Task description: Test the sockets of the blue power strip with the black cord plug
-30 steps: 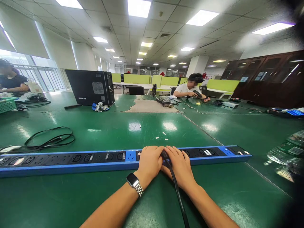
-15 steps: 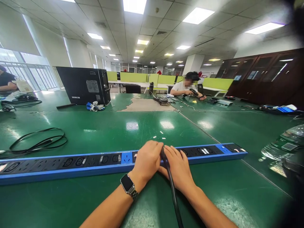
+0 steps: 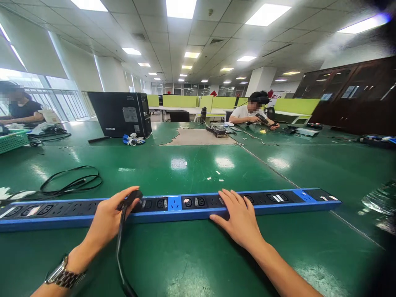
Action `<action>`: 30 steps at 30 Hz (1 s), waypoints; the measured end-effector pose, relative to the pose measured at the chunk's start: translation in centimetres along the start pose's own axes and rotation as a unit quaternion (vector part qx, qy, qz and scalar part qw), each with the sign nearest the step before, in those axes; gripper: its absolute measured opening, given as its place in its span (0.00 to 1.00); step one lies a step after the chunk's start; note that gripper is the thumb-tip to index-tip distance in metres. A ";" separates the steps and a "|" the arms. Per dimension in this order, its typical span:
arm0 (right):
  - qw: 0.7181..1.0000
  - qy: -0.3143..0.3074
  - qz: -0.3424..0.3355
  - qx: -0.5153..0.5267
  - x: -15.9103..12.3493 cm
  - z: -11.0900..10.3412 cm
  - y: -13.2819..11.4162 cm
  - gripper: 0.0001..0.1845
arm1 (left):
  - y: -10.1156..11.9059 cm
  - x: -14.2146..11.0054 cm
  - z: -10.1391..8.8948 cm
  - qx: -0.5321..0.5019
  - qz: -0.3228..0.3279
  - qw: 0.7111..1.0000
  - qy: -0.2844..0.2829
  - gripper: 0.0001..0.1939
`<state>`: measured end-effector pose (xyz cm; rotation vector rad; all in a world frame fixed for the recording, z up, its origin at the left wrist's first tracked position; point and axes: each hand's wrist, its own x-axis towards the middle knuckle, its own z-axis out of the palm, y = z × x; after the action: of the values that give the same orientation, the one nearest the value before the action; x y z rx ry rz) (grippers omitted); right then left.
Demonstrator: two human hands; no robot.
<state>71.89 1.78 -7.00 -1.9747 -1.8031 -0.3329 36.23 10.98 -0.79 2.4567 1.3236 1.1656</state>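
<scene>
A long blue power strip (image 3: 188, 215) with black socket faces lies across the green table. My left hand (image 3: 108, 214), with a watch on its wrist, is closed around a black plug (image 3: 136, 195) over the sockets left of the middle. From the plug a thick black cord (image 3: 119, 247) hangs toward me. Whether the plug's prongs are in a socket cannot be made out. My right hand (image 3: 238, 214) spans the strip right of the middle, its fingers spread over the far side and its thumb against the near side.
A coiled black cable (image 3: 71, 181) lies behind the strip at left. Farther back stand a black computer case (image 3: 119, 115), gloves (image 3: 134, 140) and a green basket (image 3: 14, 141). A clear plastic bottle (image 3: 382, 202) is at the right. Two people sit around the table.
My left hand has moved left along the strip with the plug and cord, away from my right hand. My right hand stays on the same part of the strip. The view has shifted slightly.
</scene>
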 end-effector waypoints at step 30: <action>1.000 -0.014 0.001 -0.012 -0.1 0.1 0.2 0.36 | -3.9 -3.3 0.9 0.062 0.065 0.995 -0.043 0.19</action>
<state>72.10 1.69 -7.13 -2.0061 -1.8238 -0.3284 33.25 11.11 -4.97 2.6840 1.2668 1.0184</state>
